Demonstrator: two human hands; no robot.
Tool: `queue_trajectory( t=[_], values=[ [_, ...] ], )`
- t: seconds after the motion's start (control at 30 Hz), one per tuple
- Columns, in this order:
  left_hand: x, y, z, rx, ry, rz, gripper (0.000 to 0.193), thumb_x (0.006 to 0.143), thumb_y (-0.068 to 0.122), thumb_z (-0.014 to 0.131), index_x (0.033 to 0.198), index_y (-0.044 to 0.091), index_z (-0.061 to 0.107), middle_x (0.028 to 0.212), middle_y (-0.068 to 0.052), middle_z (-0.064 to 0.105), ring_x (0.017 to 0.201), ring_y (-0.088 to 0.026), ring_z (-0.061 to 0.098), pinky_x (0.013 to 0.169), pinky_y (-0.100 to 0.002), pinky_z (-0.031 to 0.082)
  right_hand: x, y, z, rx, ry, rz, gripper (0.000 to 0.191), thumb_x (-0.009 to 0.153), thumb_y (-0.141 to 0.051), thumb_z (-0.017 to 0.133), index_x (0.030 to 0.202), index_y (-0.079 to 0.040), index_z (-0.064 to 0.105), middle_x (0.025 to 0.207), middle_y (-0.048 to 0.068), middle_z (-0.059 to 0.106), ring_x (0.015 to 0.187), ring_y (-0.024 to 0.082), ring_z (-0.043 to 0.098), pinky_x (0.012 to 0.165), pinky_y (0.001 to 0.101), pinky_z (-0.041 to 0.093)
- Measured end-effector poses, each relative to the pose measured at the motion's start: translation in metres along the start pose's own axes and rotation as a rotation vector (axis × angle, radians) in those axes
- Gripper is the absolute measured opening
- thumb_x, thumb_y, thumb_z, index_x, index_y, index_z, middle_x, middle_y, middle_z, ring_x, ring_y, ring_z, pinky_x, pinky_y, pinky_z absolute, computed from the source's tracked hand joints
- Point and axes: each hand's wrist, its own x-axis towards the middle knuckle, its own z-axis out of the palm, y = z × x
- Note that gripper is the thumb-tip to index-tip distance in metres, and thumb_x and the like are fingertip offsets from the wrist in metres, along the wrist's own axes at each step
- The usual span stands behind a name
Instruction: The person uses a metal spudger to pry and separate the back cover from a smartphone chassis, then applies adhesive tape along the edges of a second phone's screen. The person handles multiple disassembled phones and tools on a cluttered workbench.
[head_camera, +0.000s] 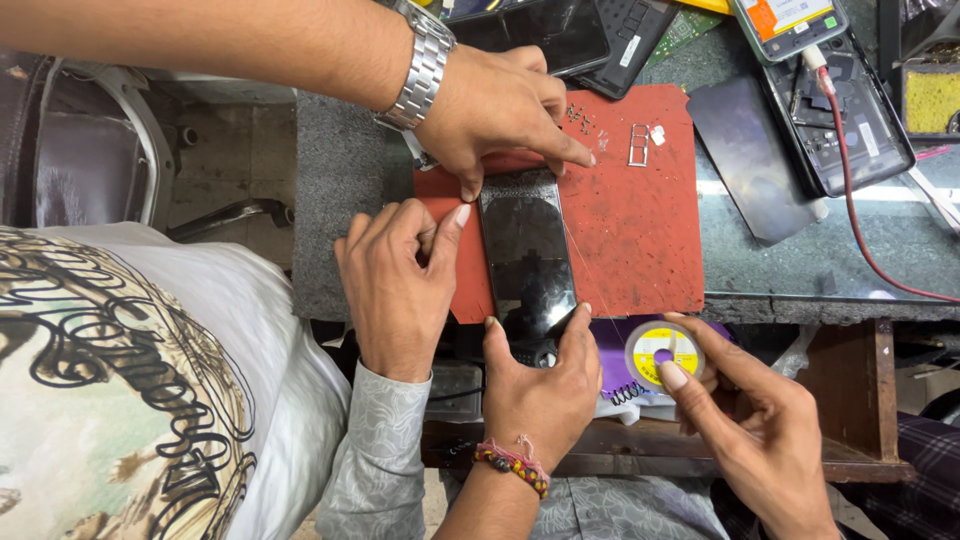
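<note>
**Fig. 1. Head view.** A phone (527, 255) lies flat, dark glass up, on a red mat (640, 250) at the near edge of the worktop (780, 265). Its long axis runs away from the person, with the near end overhanging the mat.

- **Left grip:** the left hand (395, 290) has its fingers curled and its thumb tip on the phone's far-left corner. Whether it pinches anything cannot be told.
- **Right grip:** the right hand (760, 430) is closed on a wire spool (662, 352) just right of the phone's near end.
- **Wire:** a fine wire (580, 265) slants along the phone's right edge.
- **Other hands:** a braceleted hand (540, 395) clasps the near end. A hand with a watch (495, 115) presses on the far end.

**Handling (judged).** The phone is probably light, stiff and thin, with glass that is slick and liable to crack. It is best held by the long side edges or the short ends, not by pressing the middle of the face. Loose screws (580, 115) and a card tray (638, 145) lie on the mat beyond it.
</note>
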Motion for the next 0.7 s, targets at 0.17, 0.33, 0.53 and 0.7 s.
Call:
queue_trajectory(
  t=[0.17,0.33,0.53,0.7],
  values=[
    [0.001,-0.002,-0.003,-0.050,-0.026,-0.018,0.046,0.097,0.031,0.076,0.070,0.006,0.049,0.063,-0.003,0.050,0.065,-0.026,0.045,0.070,-0.043,0.037,0.003,-0.002,-0.006,0.062,0.064,-0.106,0.050,0.089,-0.005,0.069,0.138,0.000,0.064,0.090,0.005,0.071,0.071,0.009,0.066,0.060,0.0230,0.055],
    [0.004,-0.007,-0.010,-0.048,-0.025,0.048,0.044,0.098,0.028,0.075,0.071,0.005,0.049,0.065,-0.004,0.049,0.067,-0.027,0.042,0.070,-0.044,0.036,0.019,-0.016,-0.019,0.000,0.147,-0.252,0.046,0.099,-0.005,0.067,0.144,0.003,0.062,0.098,0.010,0.071,0.078,0.012,0.067,0.068,0.0240,0.056],
    [0.006,-0.010,-0.016,-0.071,-0.021,0.064,0.041,0.098,0.024,0.074,0.072,0.005,0.049,0.067,-0.006,0.049,0.066,-0.028,0.041,0.069,-0.044,0.037,0.050,-0.035,-0.025,-0.019,0.175,-0.385,0.043,0.105,-0.002,0.067,0.147,0.005,0.061,0.094,0.008,0.068,0.077,0.010,0.066,0.073,0.0227,0.055],
    [0.006,-0.012,-0.020,-0.081,-0.020,0.063,0.041,0.099,0.022,0.074,0.072,0.004,0.048,0.067,-0.008,0.049,0.064,-0.029,0.041,0.067,-0.043,0.036,0.071,-0.055,-0.022,-0.014,0.153,-0.420,0.041,0.102,-0.001,0.066,0.141,0.006,0.060,0.097,0.005,0.067,0.078,0.008,0.064,0.072,0.0211,0.054]
  ],
)
